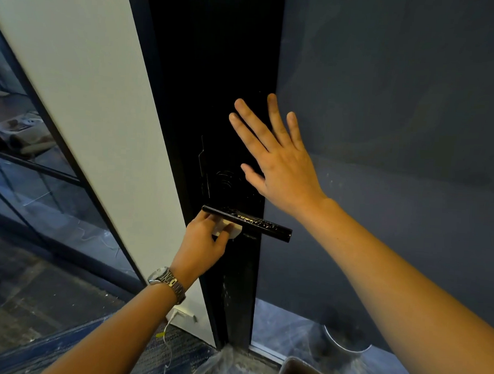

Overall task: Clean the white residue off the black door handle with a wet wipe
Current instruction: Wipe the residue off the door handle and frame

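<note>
Two hands are at the door (217,71): the left hand (204,243) pinches a white wipe (237,229) under the handle (266,224), near its left end, where white specks (255,219) mark its middle; the right hand (280,162) lies flat above, fingers spread, on the door.

— How many hands?
— Two: the left hand (205,242) and the right hand (283,171).
— Handles and wipes?
— One black door handle (247,219), one wet wipe (233,229).
— Anything else?
— One wristwatch (162,278) and one door (217,71).
</note>
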{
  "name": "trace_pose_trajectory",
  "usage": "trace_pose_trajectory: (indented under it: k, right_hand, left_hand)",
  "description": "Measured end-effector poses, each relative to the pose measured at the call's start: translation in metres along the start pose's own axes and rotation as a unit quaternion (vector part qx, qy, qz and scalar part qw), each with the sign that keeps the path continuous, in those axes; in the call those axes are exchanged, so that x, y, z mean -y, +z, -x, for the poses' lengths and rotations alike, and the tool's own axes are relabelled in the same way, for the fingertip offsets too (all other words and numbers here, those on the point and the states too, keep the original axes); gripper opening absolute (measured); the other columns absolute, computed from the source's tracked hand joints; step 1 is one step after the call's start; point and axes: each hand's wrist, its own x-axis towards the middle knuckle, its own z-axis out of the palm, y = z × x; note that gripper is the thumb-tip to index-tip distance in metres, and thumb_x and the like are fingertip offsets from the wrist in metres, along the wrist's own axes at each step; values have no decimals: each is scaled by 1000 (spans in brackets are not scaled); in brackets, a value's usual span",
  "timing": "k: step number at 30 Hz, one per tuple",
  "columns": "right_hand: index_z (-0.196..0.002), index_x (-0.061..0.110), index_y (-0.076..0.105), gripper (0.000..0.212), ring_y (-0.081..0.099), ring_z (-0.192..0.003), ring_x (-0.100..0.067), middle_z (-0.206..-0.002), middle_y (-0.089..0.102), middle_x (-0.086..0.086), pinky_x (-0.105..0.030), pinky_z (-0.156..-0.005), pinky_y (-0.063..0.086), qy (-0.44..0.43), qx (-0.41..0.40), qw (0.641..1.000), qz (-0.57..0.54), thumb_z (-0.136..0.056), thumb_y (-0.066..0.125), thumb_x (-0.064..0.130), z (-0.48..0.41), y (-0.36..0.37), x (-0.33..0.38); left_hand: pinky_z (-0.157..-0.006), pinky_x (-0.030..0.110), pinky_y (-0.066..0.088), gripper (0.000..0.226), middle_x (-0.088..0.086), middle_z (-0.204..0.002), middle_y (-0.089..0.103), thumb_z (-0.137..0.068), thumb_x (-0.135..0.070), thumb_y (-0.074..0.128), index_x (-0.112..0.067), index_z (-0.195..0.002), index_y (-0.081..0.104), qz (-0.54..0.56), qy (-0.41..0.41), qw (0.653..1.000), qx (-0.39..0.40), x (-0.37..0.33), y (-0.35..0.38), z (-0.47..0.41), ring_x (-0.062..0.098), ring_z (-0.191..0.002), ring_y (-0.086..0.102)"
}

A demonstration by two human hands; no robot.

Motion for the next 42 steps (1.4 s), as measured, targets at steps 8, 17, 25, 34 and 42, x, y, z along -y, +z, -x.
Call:
trace_pose_trajectory:
  k: [8,17,25,34,42]
  right_hand:
    - [-135,9,48,42,16,-144,-27,-153,30,-6,-38,-115,10,52,37,969,-237,-93,48,13,26,-13,11]
    - [-104,11,70,48,51,-109,-28,-109,64,-4,-40,-86,50,90,118,971,-189,-91,39,45,43,-3,30]
    - [-103,11,55,47,45,-60,-15,-67,46,5,-22,-46,24,74,240,954,-165,-98,28,49,47,-11,43]
    - [-102,11,50,45,34,-47,-7,-57,34,9,-22,-44,28,85,297,933,-184,-98,26,49,45,-18,43]
    - [-58,21,34,48,35,-46,-11,-54,37,4,-30,-51,31,178,270,917,-233,-103,22,34,45,-18,47]
  left_hand:
    - [-60,-3,41,29,9,-103,61,-87,3,50,-4,-113,61,1,-3,1000,-18,-3,6,-12,9,-75,53]
    - [-55,-1,38,20,5,-95,58,-88,-9,52,-5,-103,64,-47,20,999,9,8,0,-13,3,-63,48]
    - [-80,11,36,24,15,-116,58,-90,-9,51,-2,-109,64,-75,75,993,52,13,-11,-11,22,-97,57]
    - [-77,14,37,26,14,-120,51,-94,-12,45,-1,-107,64,-99,121,982,108,12,-13,-6,23,-94,55]
    - [-89,17,38,27,10,-128,51,-93,-14,45,-4,-110,64,-97,150,979,98,13,-3,-1,22,-104,55]
